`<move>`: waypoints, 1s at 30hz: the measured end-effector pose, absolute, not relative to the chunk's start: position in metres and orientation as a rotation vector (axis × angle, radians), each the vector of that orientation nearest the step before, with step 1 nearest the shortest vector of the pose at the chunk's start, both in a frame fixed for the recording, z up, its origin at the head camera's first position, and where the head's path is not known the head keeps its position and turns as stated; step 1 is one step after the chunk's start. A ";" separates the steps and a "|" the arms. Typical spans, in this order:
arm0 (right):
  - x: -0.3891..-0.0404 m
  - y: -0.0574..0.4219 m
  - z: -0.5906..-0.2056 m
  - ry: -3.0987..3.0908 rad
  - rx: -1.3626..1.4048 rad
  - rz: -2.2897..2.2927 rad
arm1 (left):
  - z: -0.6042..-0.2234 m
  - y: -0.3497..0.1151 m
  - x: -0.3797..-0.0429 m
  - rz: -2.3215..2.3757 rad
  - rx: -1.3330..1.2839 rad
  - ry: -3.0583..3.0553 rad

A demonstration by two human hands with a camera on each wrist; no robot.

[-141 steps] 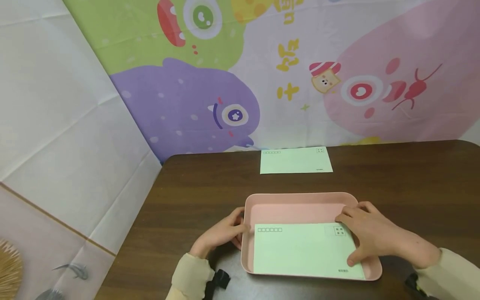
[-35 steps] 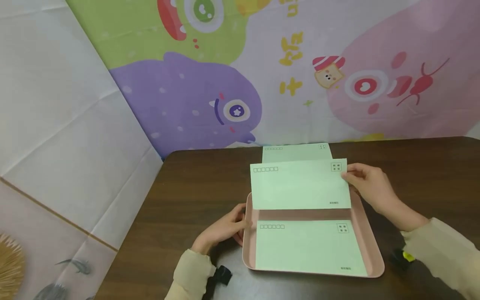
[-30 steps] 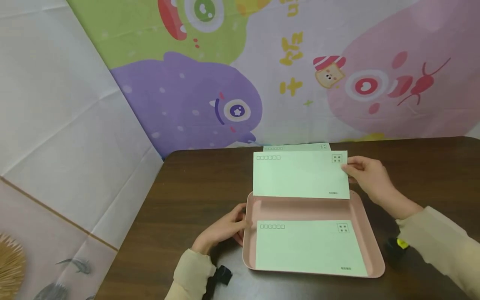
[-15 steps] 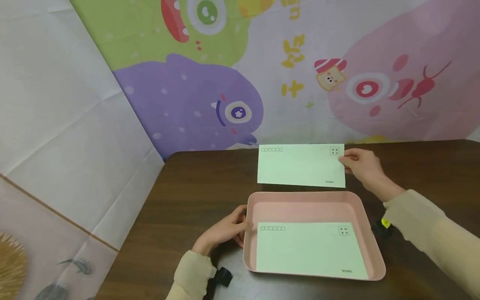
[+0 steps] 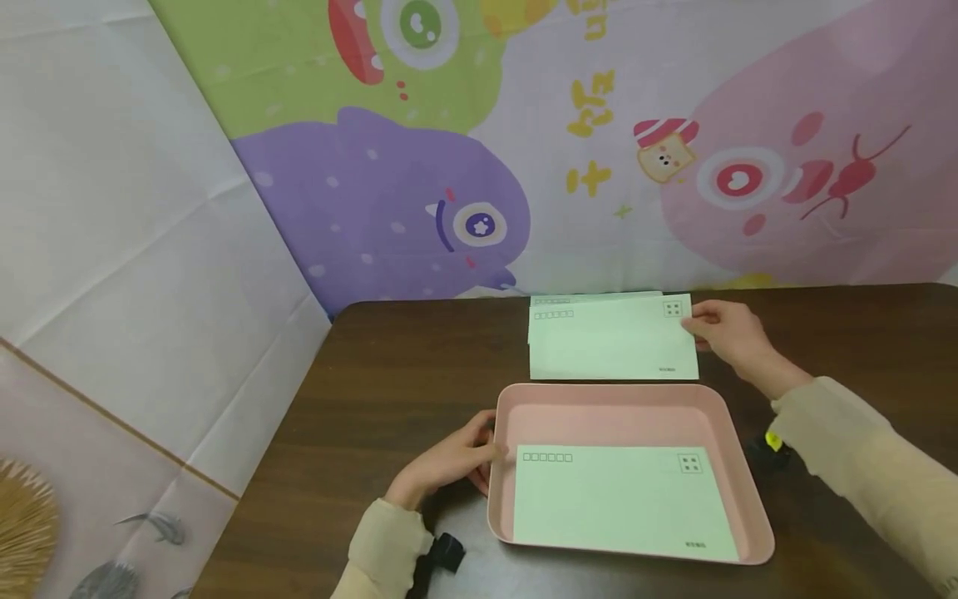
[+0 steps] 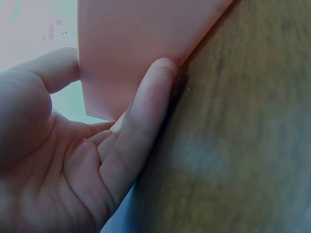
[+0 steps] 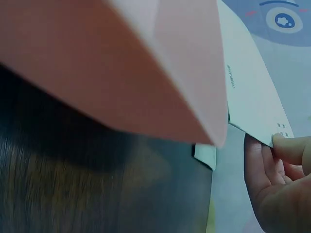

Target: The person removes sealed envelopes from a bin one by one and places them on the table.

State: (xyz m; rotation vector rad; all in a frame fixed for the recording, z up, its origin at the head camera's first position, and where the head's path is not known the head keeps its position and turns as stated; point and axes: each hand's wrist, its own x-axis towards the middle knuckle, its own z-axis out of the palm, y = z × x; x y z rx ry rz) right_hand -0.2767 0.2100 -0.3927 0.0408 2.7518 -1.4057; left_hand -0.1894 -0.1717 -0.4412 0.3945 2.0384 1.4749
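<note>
Yellow characters (image 5: 590, 123), cropped at the top, run down a cartoon-print cloth (image 5: 569, 249) behind a dark wooden table (image 5: 374, 366). On it, a pink tray (image 5: 606, 420) holds a pale green envelope (image 5: 621, 503) printed with six boxes (image 5: 547, 457), a stamp square (image 5: 690, 463) and a line of print (image 5: 695, 545) too small to read. Just beyond the tray, a similarly printed second envelope (image 5: 614, 341) overlaps a third envelope (image 5: 552, 301), whose boxes show along the top. A person's right hand (image 5: 733, 333) pinches the second envelope's right edge; the left hand (image 5: 452, 453) grips the tray's left rim.
</note>
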 end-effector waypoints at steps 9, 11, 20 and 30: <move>-0.281 0.214 -0.410 2.653 -0.092 -1.416 | -0.441 -0.171 -0.190 1.477 0.386 2.038; -0.282 0.214 -0.412 2.642 -0.092 -1.416 | -0.441 -0.171 -0.190 1.480 0.382 2.037; -0.278 0.213 -0.422 2.637 -0.063 -1.377 | -0.441 -0.171 -0.190 1.479 0.376 2.035; -0.274 0.213 -0.432 2.699 -0.029 -1.265 | -0.440 -0.171 -0.189 1.484 0.375 2.029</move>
